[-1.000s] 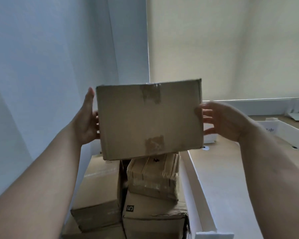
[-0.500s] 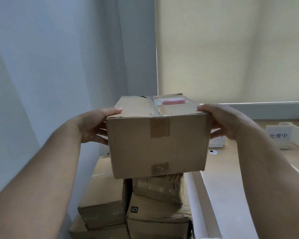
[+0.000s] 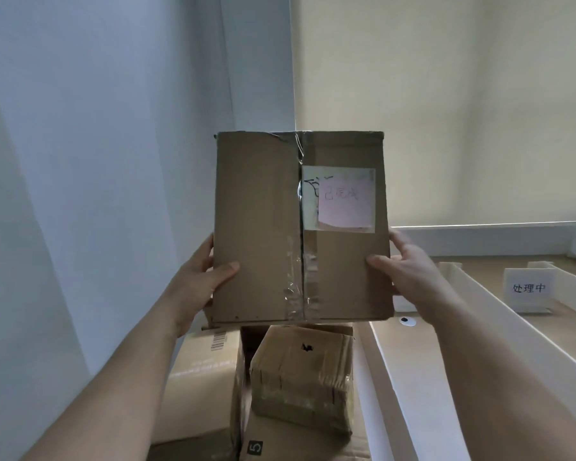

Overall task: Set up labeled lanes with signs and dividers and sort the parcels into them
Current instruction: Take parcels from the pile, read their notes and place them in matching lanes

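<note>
White card dividers (image 3: 499, 331) and a printed sign (image 3: 528, 288) already stand on the worktop, yet the left hand (image 3: 197, 287) and right hand (image 3: 409, 271) grip a taped brown cardboard parcel (image 3: 301, 227) aloft, unsorted above stacked parcels (image 3: 300, 377).

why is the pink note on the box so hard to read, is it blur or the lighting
Head view: mostly backlight; the bright blind behind leaves the held box face dim. Head view: the pink note carries faint, slightly soft handwriting, while the white lane sign reads sharply. Head view: wide-angle bending shows at the edges.
</note>
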The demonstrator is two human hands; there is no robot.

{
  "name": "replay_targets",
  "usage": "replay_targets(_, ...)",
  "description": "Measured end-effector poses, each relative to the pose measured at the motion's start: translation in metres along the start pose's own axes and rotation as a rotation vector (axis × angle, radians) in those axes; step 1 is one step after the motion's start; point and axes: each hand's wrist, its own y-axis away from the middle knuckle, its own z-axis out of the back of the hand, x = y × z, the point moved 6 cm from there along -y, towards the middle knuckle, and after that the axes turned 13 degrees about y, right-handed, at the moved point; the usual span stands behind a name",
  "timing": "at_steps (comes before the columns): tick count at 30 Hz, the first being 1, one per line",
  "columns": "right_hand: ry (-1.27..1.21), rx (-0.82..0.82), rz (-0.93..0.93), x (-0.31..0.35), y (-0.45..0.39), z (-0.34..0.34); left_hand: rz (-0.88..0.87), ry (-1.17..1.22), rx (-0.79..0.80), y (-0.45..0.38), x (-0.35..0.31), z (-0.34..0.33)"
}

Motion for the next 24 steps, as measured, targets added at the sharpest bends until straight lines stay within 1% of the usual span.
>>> replay_targets(6, -0.083, -0.062, 0.051, 0.003, 0.009, 0.003, -0.07, 0.053, 0.0, 0.003, 0.0, -0.002)
replay_targets(12, -0.033, -0.188, 0.073, 0.001, 0.034, 0.016, -0.114, 0.112, -0.009, 0.009, 0.002, -0.007)
replay_targets(16, -0.047, -0.296, 0.079, -0.007, 0.064, 0.032, -0.197, 0.126, -0.019, 0.017, -0.001, -0.025)
replay_targets(19, -0.033, -0.405, 0.098, -0.01, 0.094, 0.053, -0.239, 0.186, 0.071, 0.026, -0.002, -0.051)
replay_targets(24, 0.029, -0.547, 0.089, -0.024, 0.137, 0.091, -0.242, 0.329, 0.229, 0.041, 0.001, -0.099)
